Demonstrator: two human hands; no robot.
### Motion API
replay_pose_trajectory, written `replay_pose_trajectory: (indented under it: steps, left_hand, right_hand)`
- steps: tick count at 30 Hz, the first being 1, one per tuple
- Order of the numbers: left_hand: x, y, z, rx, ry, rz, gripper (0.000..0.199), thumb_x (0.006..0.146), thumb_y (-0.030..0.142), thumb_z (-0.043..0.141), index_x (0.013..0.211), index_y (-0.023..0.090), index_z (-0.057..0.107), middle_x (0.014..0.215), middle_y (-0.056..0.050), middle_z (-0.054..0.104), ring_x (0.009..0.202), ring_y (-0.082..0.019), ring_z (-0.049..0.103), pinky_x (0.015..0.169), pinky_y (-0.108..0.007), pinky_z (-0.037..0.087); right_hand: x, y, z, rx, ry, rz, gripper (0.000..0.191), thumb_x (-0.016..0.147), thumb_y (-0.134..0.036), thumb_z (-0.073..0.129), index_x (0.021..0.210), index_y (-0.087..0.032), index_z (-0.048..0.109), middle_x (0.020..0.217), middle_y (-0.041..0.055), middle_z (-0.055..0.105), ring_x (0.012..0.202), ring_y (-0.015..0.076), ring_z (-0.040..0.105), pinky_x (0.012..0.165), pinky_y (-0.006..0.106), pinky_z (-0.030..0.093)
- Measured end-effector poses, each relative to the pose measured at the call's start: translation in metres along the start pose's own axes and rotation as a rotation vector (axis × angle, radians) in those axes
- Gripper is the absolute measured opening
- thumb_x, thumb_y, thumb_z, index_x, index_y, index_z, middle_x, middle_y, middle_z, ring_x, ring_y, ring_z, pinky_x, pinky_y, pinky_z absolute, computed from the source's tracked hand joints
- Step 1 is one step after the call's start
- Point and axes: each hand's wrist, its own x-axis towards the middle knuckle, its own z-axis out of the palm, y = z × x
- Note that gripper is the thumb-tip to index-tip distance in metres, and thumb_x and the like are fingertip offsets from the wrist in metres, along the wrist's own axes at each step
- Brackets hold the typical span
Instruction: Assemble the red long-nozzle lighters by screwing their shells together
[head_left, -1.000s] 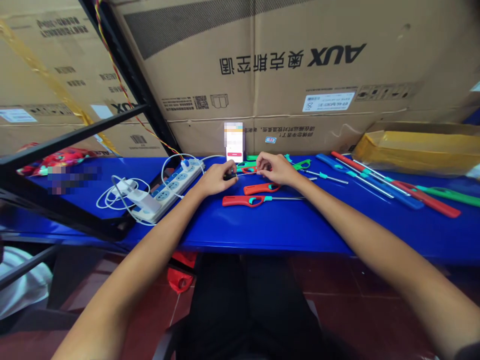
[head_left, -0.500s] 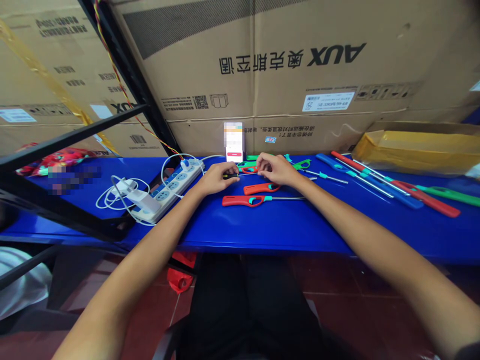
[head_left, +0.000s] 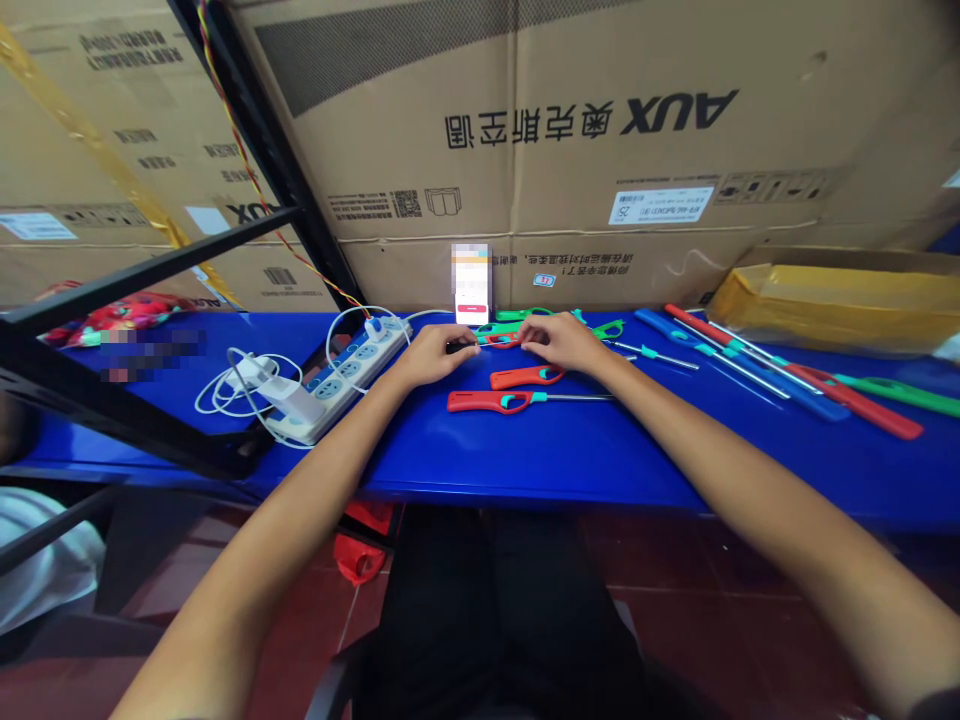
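My left hand (head_left: pixel 439 355) is closed, fingers curled above the blue table; a dark bit between thumb and fingers looks like the handle of a small screwdriver (head_left: pixel 455 348), mostly hidden. Opposite it, my right hand (head_left: pixel 561 340) has its fingertips pinched together; whatever is in them is too small to make out. Between and behind the hands lie a red-and-green stick lighter (head_left: pixel 499 339) and green lighter parts (head_left: pixel 607 329). Nearer me rest a red lighter handle (head_left: pixel 517 378), partly behind my right hand, and a red stick lighter (head_left: pixel 480 401) with a long metal tube.
A lit phone (head_left: pixel 472 285) leans against the large carton (head_left: pixel 570 210). A power strip (head_left: pixel 352 372) with white cables and chargers stands left, beside a black metal frame (head_left: pixel 247 180). Several blue, red and green stick lighters (head_left: pixel 847 395) lie right, before a taped box (head_left: pixel 817 305).
The black-and-yellow handle end and thin shaft seen earlier between my hands no longer show clearly. Both hands stay almost in place; the view has shifted slightly.
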Motion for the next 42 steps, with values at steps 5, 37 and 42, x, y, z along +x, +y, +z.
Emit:
replay_pose_trajectory:
  steps: [5, 37, 42]
  left_hand:
    - [0.001, -0.006, 0.002, 0.014, -0.017, -0.011, 0.027, 0.101, 0.043, 0.066, 0.103, 0.02, 0.081, 0.107, -0.009, 0.085, 0.095, -0.024, 0.074, 0.088, -0.037, 0.054]
    - [0.002, -0.019, 0.001, 0.151, -0.094, 0.02, 0.021, 0.084, 0.027, 0.068, 0.102, 0.021, 0.078, 0.1, -0.009, 0.077, 0.094, -0.025, 0.069, 0.087, -0.039, 0.052]
    - [0.002, -0.024, -0.008, 0.174, -0.132, -0.03, 0.022, 0.078, 0.025, 0.069, 0.099, 0.022, 0.075, 0.097, -0.008, 0.077, 0.087, -0.025, 0.069, 0.079, -0.037, 0.05]
  right_hand:
    - [-0.001, 0.004, -0.003, -0.04, -0.008, 0.005, 0.014, 0.096, -0.02, 0.074, 0.106, -0.026, 0.082, 0.104, 0.0051, 0.087, 0.094, 0.0254, 0.081, 0.088, 0.043, 0.062]
    - [-0.008, -0.001, -0.042, -0.061, -0.383, 0.053, 0.039, 0.069, -0.052, 0.102, 0.097, -0.03, 0.088, 0.106, 0.0075, 0.082, 0.097, 0.0307, 0.073, 0.081, 0.043, 0.057]
    - [-0.006, -0.008, -0.035, -0.033, -0.395, 0.001, 0.023, 0.08, -0.044, 0.094, 0.095, -0.028, 0.086, 0.099, 0.0052, 0.081, 0.088, 0.0268, 0.071, 0.078, 0.041, 0.053]
